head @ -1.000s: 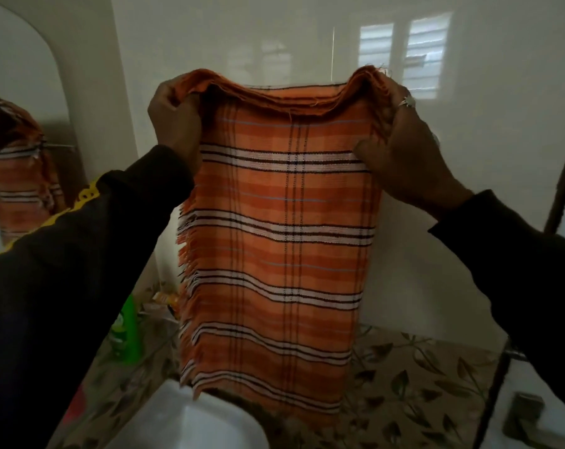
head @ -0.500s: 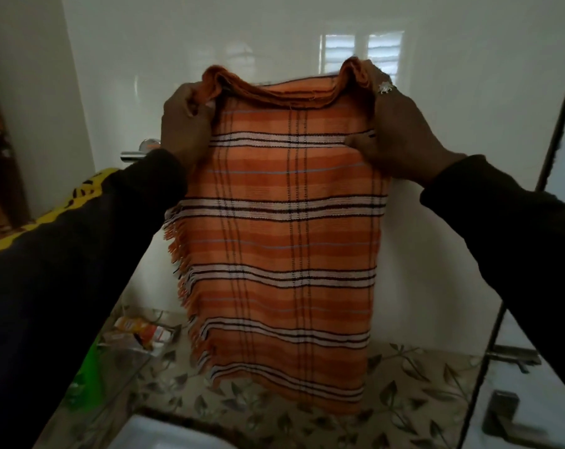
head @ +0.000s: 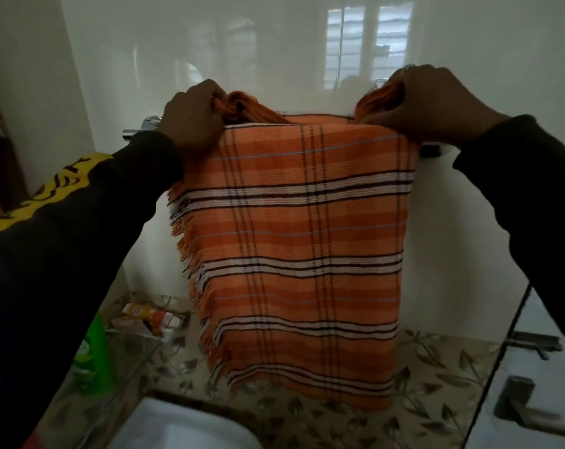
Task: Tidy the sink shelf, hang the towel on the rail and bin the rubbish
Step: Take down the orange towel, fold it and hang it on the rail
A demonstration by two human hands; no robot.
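An orange checked towel (head: 294,241) with white and black stripes hangs down in front of the glossy white wall. Its top edge lies over a chrome rail (head: 135,131), whose left end shows beside my left wrist; the right bracket (head: 431,150) peeks out under my right hand. My left hand (head: 193,118) grips the bunched top left corner of the towel. My right hand (head: 433,102) grips the bunched top right corner. The rail's middle is hidden by the cloth.
A glass shelf (head: 135,345) at lower left carries a green bottle (head: 93,351) and an orange-and-white packet (head: 148,319). The white sink (head: 183,426) sits at the bottom, below leaf-patterned tiles (head: 436,384). A door with a handle (head: 521,403) stands at the right.
Both hands have come down and spread apart with the towel, laying its top edge over the rail. The view has moved closer to the wall.
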